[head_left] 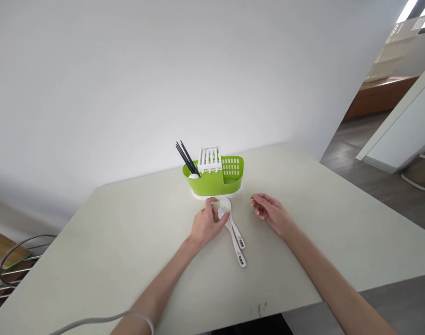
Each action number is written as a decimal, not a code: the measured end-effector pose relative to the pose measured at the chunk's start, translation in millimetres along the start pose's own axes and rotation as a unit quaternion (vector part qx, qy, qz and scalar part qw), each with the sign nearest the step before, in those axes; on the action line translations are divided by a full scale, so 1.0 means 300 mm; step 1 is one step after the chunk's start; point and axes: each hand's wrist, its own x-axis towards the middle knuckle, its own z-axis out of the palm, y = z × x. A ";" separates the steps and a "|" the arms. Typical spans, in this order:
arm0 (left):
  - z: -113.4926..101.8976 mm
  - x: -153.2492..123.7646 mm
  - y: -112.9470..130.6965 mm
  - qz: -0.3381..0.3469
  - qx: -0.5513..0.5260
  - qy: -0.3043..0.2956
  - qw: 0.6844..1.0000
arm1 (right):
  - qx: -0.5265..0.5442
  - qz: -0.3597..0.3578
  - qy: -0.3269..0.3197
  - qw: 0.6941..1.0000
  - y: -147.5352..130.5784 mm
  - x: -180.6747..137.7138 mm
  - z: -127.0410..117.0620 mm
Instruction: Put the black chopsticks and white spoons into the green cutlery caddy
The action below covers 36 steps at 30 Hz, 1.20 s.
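Note:
Two white spoons lie partly overlapped on the table, handles toward me; the rear spoon [237,232] and the front spoon [237,251] both have small dark print on the handle ends. My left hand [207,223] is over their bowls from the left, thumb and forefinger apart, the thumb across the front spoon's bowl. Whether it presses on the spoon I cannot tell. To the right of the spoons, my right hand [270,213] hovers with fingers curled in, thumb against forefinger, nothing visible in it. Just behind stands a green utensil basket [207,184] on a white base.
Black chopsticks [186,158] and a white spoon bowl [194,176] stick out of the basket's left compartment. A white slatted piece [209,159] sits at its middle. The pale table [146,223] meets a wall behind. A grey cable [104,319] crosses my left forearm; a metal rack [10,274] stands lower left.

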 end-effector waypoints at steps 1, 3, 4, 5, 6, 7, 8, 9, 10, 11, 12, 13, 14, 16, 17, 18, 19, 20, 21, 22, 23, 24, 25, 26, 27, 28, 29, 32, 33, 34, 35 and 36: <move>0.007 0.000 0.002 -0.008 0.005 -0.003 1.000 | -0.002 -0.001 0.000 1.000 0.000 -0.001 0.000; 0.016 0.002 0.009 -0.020 0.019 -0.005 1.000 | -0.004 0.000 0.000 1.000 -0.001 -0.002 0.000; 0.018 0.002 0.012 -0.025 0.026 -0.005 0.999 | -0.005 0.000 0.000 1.000 -0.001 -0.003 0.000; 0.020 0.002 0.016 -0.029 0.033 -0.005 0.999 | -0.006 0.000 0.001 1.000 -0.001 -0.003 0.000; 0.022 0.002 0.019 -0.033 0.038 -0.004 0.999 | -0.007 0.001 0.002 1.000 -0.001 -0.004 -0.001; 0.023 0.001 0.021 -0.036 0.042 -0.003 0.998 | -0.007 0.002 0.003 1.000 -0.002 -0.005 -0.001; 0.025 0.000 0.021 -0.039 0.045 -0.001 0.998 | -0.008 0.003 0.003 1.000 -0.002 -0.005 -0.001; 0.027 -0.002 0.021 -0.040 0.047 0.003 0.998 | -0.009 0.005 0.003 1.000 -0.002 -0.006 -0.002; 0.030 -0.004 0.020 -0.039 0.047 0.007 0.998 | -0.010 0.006 0.003 1.000 -0.003 -0.006 -0.002; 0.032 -0.007 0.018 -0.038 0.047 0.012 0.998 | -0.012 0.006 0.002 1.000 -0.003 -0.007 -0.003; 0.034 -0.010 0.016 -0.036 0.046 0.016 0.998 | -0.013 0.006 0.001 1.000 -0.003 -0.007 -0.004; 0.035 -0.013 0.014 -0.034 0.044 0.019 0.998 | -0.013 0.006 0.001 1.000 -0.003 -0.007 -0.004; 0.035 -0.016 0.012 -0.034 0.041 0.021 0.998 | -0.013 0.006 0.000 1.000 -0.003 -0.008 -0.005; 0.030 -0.020 0.008 -0.036 0.032 0.025 0.999 | -0.012 0.007 0.000 1.000 -0.003 -0.008 -0.005; 0.026 -0.022 0.006 -0.037 0.025 0.027 0.999 | -0.011 0.008 0.000 1.000 -0.004 -0.008 -0.005; 0.021 -0.023 0.003 -0.036 0.018 0.027 0.999 | -0.010 0.009 0.000 1.000 -0.004 -0.009 -0.004; 0.015 -0.023 -0.001 -0.035 0.010 0.026 0.999 | -0.010 0.009 -0.001 1.000 -0.005 -0.009 -0.004; 0.009 -0.023 -0.005 -0.034 0.003 0.024 0.999 | -0.010 0.009 -0.001 1.000 -0.005 -0.009 -0.003; 0.002 -0.023 -0.011 -0.034 -0.002 0.021 0.999 | -0.009 0.008 -0.002 1.000 -0.005 -0.010 -0.003; -0.004 -0.022 -0.018 -0.036 -0.006 0.019 0.999 | -0.009 0.006 -0.003 1.000 -0.005 -0.010 -0.003; -0.011 -0.022 -0.025 -0.039 -0.008 0.020 0.999 | -0.008 0.005 -0.003 1.000 -0.005 -0.010 -0.003; -0.017 -0.021 -0.032 -0.042 -0.009 0.023 0.999 | -0.008 0.005 -0.003 1.000 -0.005 -0.010 -0.003; -0.024 -0.021 -0.039 -0.045 -0.010 0.028 0.999 | -0.009 0.004 -0.003 1.000 -0.004 -0.009 -0.003; -0.031 -0.021 -0.046 -0.049 -0.012 0.035 0.998 | -0.010 0.005 -0.003 1.000 -0.004 -0.009 -0.003; -0.038 -0.021 -0.052 -0.055 -0.016 0.041 0.998 | -0.012 0.005 -0.003 1.000 -0.004 -0.008 -0.003; -0.047 -0.021 -0.058 -0.064 -0.023 0.044 0.997 | -0.014 0.005 -0.003 1.000 -0.004 -0.008 -0.003; -0.057 -0.020 -0.063 -0.075 -0.035 0.042 0.996 | -0.017 0.006 -0.002 1.000 -0.004 -0.007 -0.002; -0.102 -0.014 -0.081 -0.114 -0.089 0.015 0.989 | -0.029 0.003 0.000 1.000 -0.005 -0.007 0.001; -0.122 -0.011 -0.089 -0.123 -0.105 0.008 0.987 | -0.032 0.002 0.001 0.999 -0.006 -0.007 0.003; -0.145 -0.008 -0.098 -0.129 -0.115 0.007 0.985 | -0.034 0.000 0.001 0.999 -0.007 -0.008 0.004; -0.171 -0.004 -0.109 -0.134 -0.120 0.013 0.984 | -0.034 -0.001 0.001 0.999 -0.008 -0.008 0.006; -0.199 0.001 -0.120 -0.137 -0.123 0.024 0.983 | -0.031 -0.001 0.001 1.000 -0.009 -0.009 0.008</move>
